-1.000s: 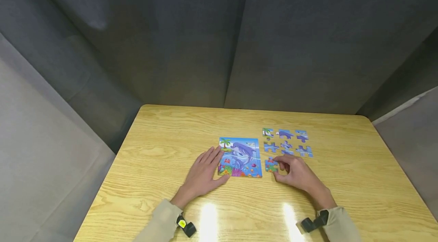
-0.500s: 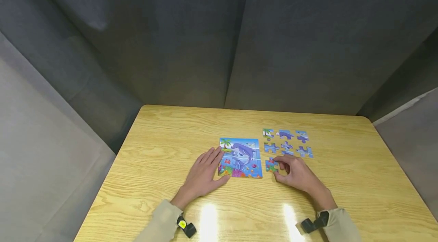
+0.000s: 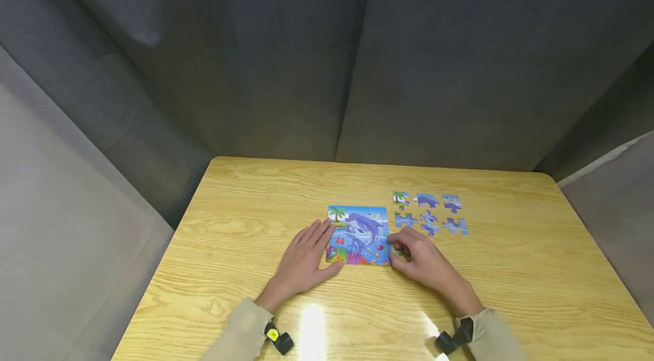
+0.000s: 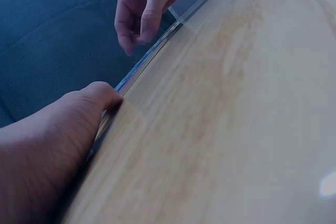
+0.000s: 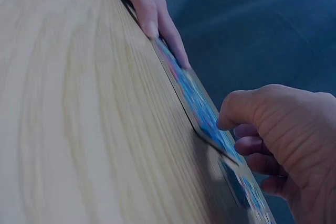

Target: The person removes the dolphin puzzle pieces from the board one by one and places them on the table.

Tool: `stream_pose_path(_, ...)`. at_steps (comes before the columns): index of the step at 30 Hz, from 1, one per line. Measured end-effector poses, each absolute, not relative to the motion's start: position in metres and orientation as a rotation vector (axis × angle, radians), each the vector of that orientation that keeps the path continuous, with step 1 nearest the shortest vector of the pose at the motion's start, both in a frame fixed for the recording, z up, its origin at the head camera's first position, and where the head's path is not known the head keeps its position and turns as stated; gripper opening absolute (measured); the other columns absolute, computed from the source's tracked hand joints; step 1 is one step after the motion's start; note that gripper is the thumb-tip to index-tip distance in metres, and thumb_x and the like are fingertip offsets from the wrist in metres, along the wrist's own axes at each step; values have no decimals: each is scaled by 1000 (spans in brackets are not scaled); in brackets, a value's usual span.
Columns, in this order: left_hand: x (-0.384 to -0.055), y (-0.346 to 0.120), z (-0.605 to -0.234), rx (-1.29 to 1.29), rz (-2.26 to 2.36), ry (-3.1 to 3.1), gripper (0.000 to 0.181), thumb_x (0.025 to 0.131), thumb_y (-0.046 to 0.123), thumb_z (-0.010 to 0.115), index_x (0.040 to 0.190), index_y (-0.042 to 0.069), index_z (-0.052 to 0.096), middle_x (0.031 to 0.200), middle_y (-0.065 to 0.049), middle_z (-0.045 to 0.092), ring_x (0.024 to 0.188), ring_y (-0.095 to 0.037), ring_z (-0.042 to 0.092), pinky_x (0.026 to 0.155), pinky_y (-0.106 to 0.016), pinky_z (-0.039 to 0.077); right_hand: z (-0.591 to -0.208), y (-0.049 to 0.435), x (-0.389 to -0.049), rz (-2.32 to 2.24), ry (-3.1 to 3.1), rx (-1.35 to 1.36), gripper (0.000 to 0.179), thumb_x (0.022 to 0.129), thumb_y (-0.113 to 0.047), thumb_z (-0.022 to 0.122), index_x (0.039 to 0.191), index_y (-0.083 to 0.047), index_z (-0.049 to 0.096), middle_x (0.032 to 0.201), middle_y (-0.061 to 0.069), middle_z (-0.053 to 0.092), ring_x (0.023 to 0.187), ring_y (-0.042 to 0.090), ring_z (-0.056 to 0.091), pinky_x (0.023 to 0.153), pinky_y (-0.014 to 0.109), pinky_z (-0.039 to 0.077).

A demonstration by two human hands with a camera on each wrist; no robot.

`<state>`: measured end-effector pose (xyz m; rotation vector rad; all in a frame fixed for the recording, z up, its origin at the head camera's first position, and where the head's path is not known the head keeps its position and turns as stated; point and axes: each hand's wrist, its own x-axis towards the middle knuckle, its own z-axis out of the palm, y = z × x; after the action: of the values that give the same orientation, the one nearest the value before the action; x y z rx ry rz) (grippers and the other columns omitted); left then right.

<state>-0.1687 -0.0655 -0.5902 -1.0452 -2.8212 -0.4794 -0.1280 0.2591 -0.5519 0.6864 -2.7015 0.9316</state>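
Note:
A square dolphin jigsaw puzzle board lies flat on the table. My left hand rests along its left side, fingers extended and thumb at the lower edge. My right hand is at the board's right edge, thumb and fingers loosely bent; the right wrist view shows nothing between them. Under that hand, a loose corner puzzle piece with coral on it is mostly hidden. In the right wrist view the thumb overlaps the blue face of the board.
Several loose puzzle pieces lie in two rows right of the board, among them a palm tree piece, a dolphin piece and a sea piece. The wood-grain table ends at dark curtains.
My right hand has moved left from the loose coral piece to the board's right edge, now covering most of that piece. My left hand and the board have stayed in place.

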Motion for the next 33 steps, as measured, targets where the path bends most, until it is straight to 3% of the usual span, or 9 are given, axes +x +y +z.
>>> stream_pose_path(14,-169,-66,-591,-1038,-473,-2841,90,101,73,40,167,13,26,174,-4,20,160,-27,18,126,-50,22,-546,215,-137,902,-2820,805,39,90,-8,78,127,-1,69,91,1,56,75,8,45,63,23,41)
stream_pose_path(22,-170,-65,-591,-1039,-467,-2842,90,101,73,39,167,13,26,174,-4,20,160,-26,17,126,-49,22,-541,206,-140,853,-2875,859,35,96,-14,76,126,3,70,95,3,59,75,7,45,65,24,42)
stream_pose_path(33,-170,-66,-592,-1036,-471,-2827,91,100,73,40,166,13,27,174,-5,22,160,-27,20,126,-50,24,-535,205,-147,974,-2988,817,40,94,-26,80,121,1,69,90,3,57,75,11,47,67,27,43)
